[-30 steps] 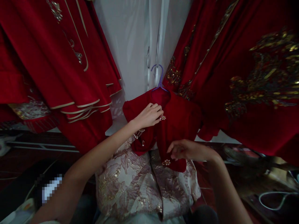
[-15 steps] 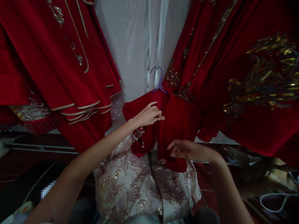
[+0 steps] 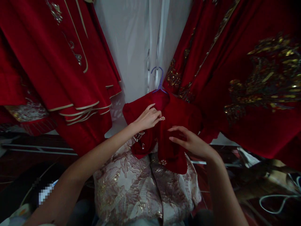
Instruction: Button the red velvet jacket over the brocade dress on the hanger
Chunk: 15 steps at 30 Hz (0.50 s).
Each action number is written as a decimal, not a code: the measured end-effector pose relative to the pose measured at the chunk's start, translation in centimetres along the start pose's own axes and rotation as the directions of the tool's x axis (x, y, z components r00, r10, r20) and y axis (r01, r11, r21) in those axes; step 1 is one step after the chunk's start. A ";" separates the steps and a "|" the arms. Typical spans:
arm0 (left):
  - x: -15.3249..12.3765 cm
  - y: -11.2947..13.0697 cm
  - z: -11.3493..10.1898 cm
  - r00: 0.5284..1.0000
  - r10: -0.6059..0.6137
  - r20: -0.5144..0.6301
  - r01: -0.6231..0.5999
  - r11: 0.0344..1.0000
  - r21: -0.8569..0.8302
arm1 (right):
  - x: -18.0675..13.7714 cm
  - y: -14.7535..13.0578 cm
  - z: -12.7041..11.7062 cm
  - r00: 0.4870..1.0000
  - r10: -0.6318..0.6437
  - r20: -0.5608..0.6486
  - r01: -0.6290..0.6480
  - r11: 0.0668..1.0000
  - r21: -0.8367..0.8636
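Note:
A small red jacket (image 3: 180,114) hangs on a purple hanger (image 3: 161,78) in front of me. My left hand (image 3: 149,118) is closed in a pinch on its front edge, beside a jewelled button (image 3: 162,118). Over the jacket's right-hand panel, my right hand (image 3: 188,141) has thumb and fingers apart and holds nothing. Whether its fingertips touch the cloth I cannot tell. Another jewelled button (image 3: 162,162) sits low on that panel. A beaded tassel ornament (image 3: 138,136) shows below my left wrist.
Pale brocade fabric (image 3: 131,188) with gold leaf patterns lies below the jacket, across my lap. Red garments (image 3: 77,72) hang at the left, and a red garment with gold sequins (image 3: 265,78) at the right. A white cable loop (image 3: 272,204) is at the lower right.
My right hand has moved upward along the jacket's front, and its thumb and fingers have spread. My left hand keeps its pinch at the front edge.

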State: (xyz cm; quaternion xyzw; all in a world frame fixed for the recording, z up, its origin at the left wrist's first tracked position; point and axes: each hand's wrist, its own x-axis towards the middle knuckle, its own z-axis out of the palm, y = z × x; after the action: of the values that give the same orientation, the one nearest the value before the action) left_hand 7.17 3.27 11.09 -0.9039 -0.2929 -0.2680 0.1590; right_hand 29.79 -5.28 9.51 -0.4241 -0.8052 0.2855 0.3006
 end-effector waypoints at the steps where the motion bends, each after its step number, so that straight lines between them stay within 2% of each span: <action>1: 0.0 0.1 0.0 1.000 -0.005 0.003 0.005 0.999 0.034 | 0.1 -0.1 -0.2 1.000 -0.008 -0.012 0.008 1.000 0.003; 6: 0.1 0.9 -0.1 1.000 -0.019 0.024 0.013 0.975 0.220 | -0.9 -0.2 -1.6 0.998 -0.065 -0.020 0.064 0.997 -0.030; 9: 0.0 1.5 0.0 0.998 -0.053 0.024 0.043 0.953 0.300 | -1.7 -0.2 -2.3 0.998 -0.053 -0.028 0.053 0.998 -0.027; 15: 0.1 1.8 -0.1 0.995 -0.094 0.027 0.082 0.953 0.292 | -1.7 -0.3 -2.5 0.998 -0.041 -0.055 0.046 0.996 0.079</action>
State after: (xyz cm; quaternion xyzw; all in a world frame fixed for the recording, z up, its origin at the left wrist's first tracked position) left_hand 8.33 1.90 11.01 -0.8622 -0.3722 -0.2104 0.2718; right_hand 32.20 -6.35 10.92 -0.4014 -0.7938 0.2998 0.3448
